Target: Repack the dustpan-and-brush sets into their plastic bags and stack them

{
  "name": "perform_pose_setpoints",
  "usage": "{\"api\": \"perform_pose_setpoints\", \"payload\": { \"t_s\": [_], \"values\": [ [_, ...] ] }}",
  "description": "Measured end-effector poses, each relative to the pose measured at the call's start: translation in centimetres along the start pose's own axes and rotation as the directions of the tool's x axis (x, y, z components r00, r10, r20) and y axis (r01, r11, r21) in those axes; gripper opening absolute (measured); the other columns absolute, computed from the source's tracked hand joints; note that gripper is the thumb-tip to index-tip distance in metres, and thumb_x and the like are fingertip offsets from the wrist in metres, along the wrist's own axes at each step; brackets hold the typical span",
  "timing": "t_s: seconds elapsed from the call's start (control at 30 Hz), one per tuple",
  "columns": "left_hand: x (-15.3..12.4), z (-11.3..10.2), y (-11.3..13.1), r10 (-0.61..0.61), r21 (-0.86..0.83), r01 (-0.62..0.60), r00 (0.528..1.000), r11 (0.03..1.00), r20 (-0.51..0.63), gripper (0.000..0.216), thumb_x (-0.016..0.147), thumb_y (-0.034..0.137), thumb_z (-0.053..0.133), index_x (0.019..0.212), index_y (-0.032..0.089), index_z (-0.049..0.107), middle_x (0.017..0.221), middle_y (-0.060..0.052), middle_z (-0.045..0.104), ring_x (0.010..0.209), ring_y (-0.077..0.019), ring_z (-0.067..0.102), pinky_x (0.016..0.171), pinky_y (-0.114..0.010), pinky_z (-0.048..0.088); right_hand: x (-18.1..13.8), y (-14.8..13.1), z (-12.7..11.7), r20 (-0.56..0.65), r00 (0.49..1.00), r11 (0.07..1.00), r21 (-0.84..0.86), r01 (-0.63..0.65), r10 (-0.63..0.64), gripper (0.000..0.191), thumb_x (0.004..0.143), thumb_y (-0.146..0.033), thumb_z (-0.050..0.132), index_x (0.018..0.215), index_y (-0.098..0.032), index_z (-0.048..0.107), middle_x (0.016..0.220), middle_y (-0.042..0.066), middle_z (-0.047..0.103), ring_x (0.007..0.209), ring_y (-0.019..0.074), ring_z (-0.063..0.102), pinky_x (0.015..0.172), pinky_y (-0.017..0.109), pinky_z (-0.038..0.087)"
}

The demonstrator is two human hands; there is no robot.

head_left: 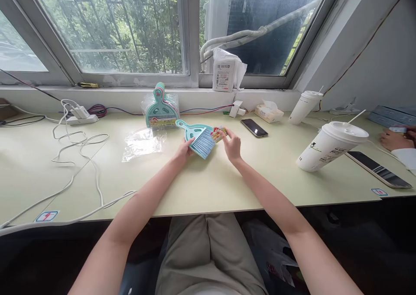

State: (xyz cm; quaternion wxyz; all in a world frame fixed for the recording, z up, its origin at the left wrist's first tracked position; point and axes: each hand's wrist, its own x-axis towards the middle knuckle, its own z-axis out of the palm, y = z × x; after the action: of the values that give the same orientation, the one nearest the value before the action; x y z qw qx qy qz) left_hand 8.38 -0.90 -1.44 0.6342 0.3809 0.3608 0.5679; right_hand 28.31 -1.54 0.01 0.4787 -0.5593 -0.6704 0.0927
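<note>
A small teal dustpan with a blue-bristled brush point(199, 139) lies in it at the middle of the pale green table point(208, 186). My left hand point(184, 150) grips the set's left side at the bristles. My right hand point(232, 145) pinches its colourful paper label point(218, 134) on the right. Behind them stands a stack of the same teal dustpan sets point(161, 107) in clear wrapping. An empty clear plastic bag point(141, 143) lies to the left.
White cables point(79, 156) and a power strip point(81, 118) sprawl at left. A black phone point(254, 127), tissue box point(268, 112) and two white lidded cups point(329, 146) stand at right. Another person's hand point(393, 139) rests at far right by a dark tablet point(377, 169).
</note>
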Motion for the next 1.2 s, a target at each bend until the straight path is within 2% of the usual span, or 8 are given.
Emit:
{"api": "perform_pose_setpoints", "payload": {
  "t_s": [0.07,0.13,0.2,0.27,0.4,0.6,0.93,1.2],
  "values": [
    [-0.6,0.7,0.0,0.043,-0.011,-0.042,0.997,0.999,0.067,0.045,0.072,0.029,0.073,0.112,0.017,0.055,0.107,-0.007,0.067,0.090,-0.0171,0.065,0.076,-0.027,0.054,-1.0,-1.3,0.6,0.137,0.984,0.989,-0.073,0.128,-0.118,0.051,0.095,-0.049,0.035,0.138,-0.026,0.047,0.141,0.006,0.050,0.133,0.0267,0.042,0.111,0.047,0.030],
    [-1.0,1.0,0.1,0.080,-0.016,-0.079,0.993,0.997,0.088,0.046,0.070,0.027,0.074,0.111,0.017,0.055,0.108,-0.006,0.066,0.090,-0.0166,0.065,0.075,-0.026,0.054,-1.8,-2.1,1.4,0.288,0.937,0.963,-0.123,0.240,-0.197,0.052,0.095,-0.050,0.032,0.141,-0.027,0.041,0.148,0.005,0.040,0.141,0.0265,0.027,0.115,0.056,0.012],
    [-1.0,0.9,0.1,0.104,-0.005,-0.104,0.991,0.995,0.084,0.049,0.067,0.023,0.076,0.111,0.017,0.054,0.107,-0.006,0.065,0.089,-0.0157,0.065,0.073,-0.025,0.053,-2.2,-2.3,2.0,0.394,0.897,0.948,-0.154,0.280,-0.201,0.055,0.096,-0.051,0.026,0.146,-0.028,0.031,0.154,0.004,0.027,0.145,0.0259,0.014,0.113,0.062,0.001],
    [-0.9,0.7,0.1,0.117,0.016,-0.119,0.989,0.993,0.087,0.052,0.064,0.018,0.077,0.110,0.017,0.053,0.106,-0.006,0.065,0.089,-0.0155,0.064,0.072,-0.024,0.053,-2.3,-2.0,2.4,0.440,0.883,0.948,-0.178,0.265,-0.164,0.057,0.096,-0.052,0.022,0.149,-0.030,0.022,0.157,0.004,0.017,0.146,0.0253,0.007,0.111,0.066,-0.002],
    [-0.7,0.5,0.0,0.111,0.048,-0.116,0.990,0.992,0.087,0.057,0.058,0.012,0.078,0.109,0.017,0.052,0.107,-0.006,0.065,0.092,-0.0170,0.064,0.076,-0.026,0.053,-2.0,-1.4,2.5,0.434,0.895,0.957,-0.204,0.207,-0.101,0.058,0.096,-0.053,0.017,0.150,-0.030,0.016,0.158,0.004,0.013,0.147,0.0252,0.003,0.108,0.069,-0.003],
    [-1.1,0.7,0.1,0.102,0.064,-0.111,0.986,0.992,0.131,0.062,0.059,0.011,0.076,0.115,0.018,0.051,0.108,-0.007,0.065,0.097,-0.0195,0.064,0.080,-0.029,0.053,-2.1,-1.7,2.4,0.418,0.904,0.964,-0.197,0.180,-0.084,0.060,0.096,-0.054,0.013,0.150,-0.028,0.014,0.158,0.004,0.010,0.147,0.0242,0.001,0.108,0.068,-0.006],
    [-1.4,0.7,0.0,0.085,0.069,-0.095,0.987,0.993,0.137,0.058,0.064,0.016,0.076,0.116,0.019,0.050,0.110,-0.008,0.065,0.097,-0.0202,0.064,0.082,-0.032,0.050,-2.5,-1.9,2.8,0.423,0.906,0.958,-0.261,0.116,0.006,0.069,0.093,-0.060,0.008,0.151,-0.023,-0.001,0.158,0.004,-0.002,0.146,0.0227,-0.007,0.109,0.065,-0.008],
    [-1.3,0.7,-0.3,0.089,0.071,-0.101,0.984,0.992,0.151,0.054,0.067,0.020,0.076,0.115,0.019,0.052,0.109,-0.007,0.065,0.096,-0.0190,0.063,0.081,-0.031,0.050,-2.8,-2.2,2.9,0.414,0.910,0.944,-0.310,0.108,0.032,0.072,0.093,-0.060,0.010,0.151,-0.020,-0.004,0.158,0.007,-0.007,0.146,0.0231,-0.008,0.109,0.064,-0.007]
  ]
}}
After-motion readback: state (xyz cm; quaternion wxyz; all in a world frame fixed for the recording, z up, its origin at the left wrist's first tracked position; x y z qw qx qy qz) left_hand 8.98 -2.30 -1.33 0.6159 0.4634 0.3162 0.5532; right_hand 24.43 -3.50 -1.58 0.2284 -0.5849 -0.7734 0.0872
